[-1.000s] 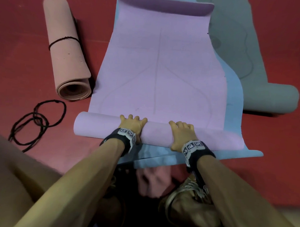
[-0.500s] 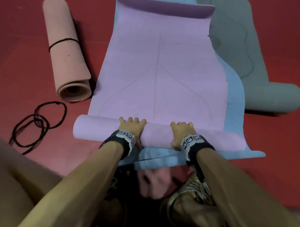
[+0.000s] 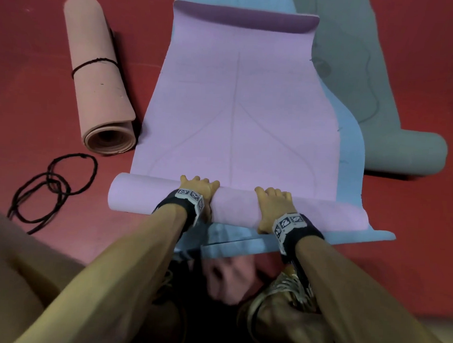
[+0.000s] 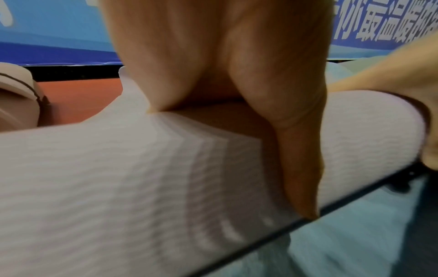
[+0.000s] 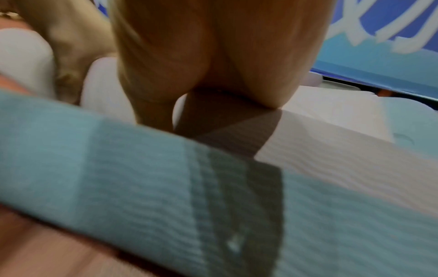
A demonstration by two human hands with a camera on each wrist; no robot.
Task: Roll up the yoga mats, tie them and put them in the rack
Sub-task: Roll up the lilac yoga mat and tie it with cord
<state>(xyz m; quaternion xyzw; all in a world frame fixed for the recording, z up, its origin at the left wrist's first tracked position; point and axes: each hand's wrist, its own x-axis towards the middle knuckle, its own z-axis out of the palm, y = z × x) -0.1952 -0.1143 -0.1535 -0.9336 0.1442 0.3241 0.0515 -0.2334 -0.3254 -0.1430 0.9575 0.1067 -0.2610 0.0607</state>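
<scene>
A lilac yoga mat [image 3: 235,107] lies flat on a blue mat [image 3: 349,150], its near end wound into a roll [image 3: 234,205]. My left hand [image 3: 201,188] and right hand [image 3: 273,203] sit side by side on that roll, fingers curled over its top and far side. In the left wrist view the left hand [image 4: 213,56] wraps the roll [image 4: 118,168], thumb down its near face. The right wrist view has the right hand [image 5: 213,46] on the lilac roll [image 5: 320,131] above the blue mat [image 5: 142,178].
A pink mat [image 3: 100,77], rolled and tied with a black cord, lies on the red floor at left. A loose black cord [image 3: 55,186] lies in front of it. A grey-green mat [image 3: 352,60] with one rolled end [image 3: 406,152] is at right. My shoe [image 3: 285,289] is just behind the blue mat.
Both wrists have come forward over the roll, and the roll has crept slightly away from me along the lilac mat. Everything else lies where it was.
</scene>
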